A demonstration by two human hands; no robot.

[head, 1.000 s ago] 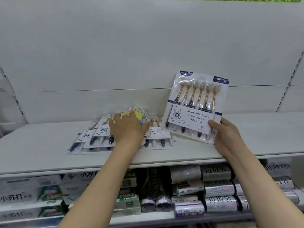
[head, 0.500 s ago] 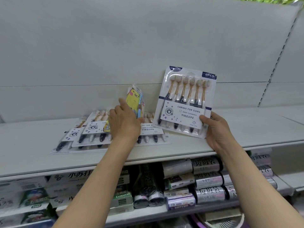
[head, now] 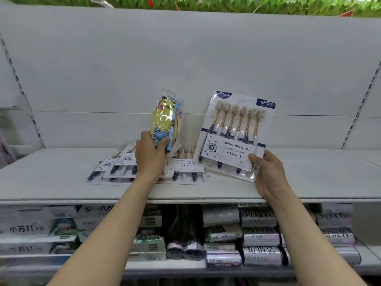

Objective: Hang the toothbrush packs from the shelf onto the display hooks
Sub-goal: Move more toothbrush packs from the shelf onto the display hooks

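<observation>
Left hand (head: 149, 155) has lifted the yellow pack (head: 166, 122) off the shelf (head: 51, 178), fingers clamped; right hand (head: 268, 174) pinches the six-pack (head: 237, 131): both ready for hooks.

My left hand (head: 151, 156) covers the middle of the flat packs (head: 183, 170) on the shelf, so I can't count them. The yellow pack (head: 166, 120) shows me its glare, print unreadable. My right hand (head: 270, 174) hides the six-pack's (head: 235, 133) lower right corner. Boxes (head: 28, 230) below blur out, their labels barely legible. Both forearms run off the bottom edge.
</observation>
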